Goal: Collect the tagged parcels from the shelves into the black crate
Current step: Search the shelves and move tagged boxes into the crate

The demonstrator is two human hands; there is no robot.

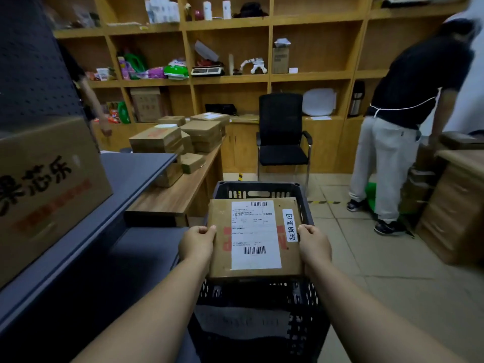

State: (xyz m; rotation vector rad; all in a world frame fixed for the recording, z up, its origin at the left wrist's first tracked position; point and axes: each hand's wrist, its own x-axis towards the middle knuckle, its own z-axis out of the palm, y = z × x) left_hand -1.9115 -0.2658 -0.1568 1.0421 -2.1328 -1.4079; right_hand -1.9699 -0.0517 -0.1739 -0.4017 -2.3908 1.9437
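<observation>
We have our left hand (197, 241) on the left edge of the parcel (255, 238) and our right hand (313, 243) on the right edge, thumbs hooked over the top, fingers curled underneath, so both are gripping it. The parcel sits level between the 2 hands, shipping label up, with a white handwritten tag (290, 225) along its right side (that marks it as 1 we want). Its long axis runs away from us, and neither hand is nearer: the hold is even. Directly beneath it lies the black crate (306, 205), its far rim showing past the parcel's far edge and its near wall below our wrists. So the drop looks straight down. Out to the left, more parcels (180, 138) are stacked on a wooden desk (180, 195).
</observation>
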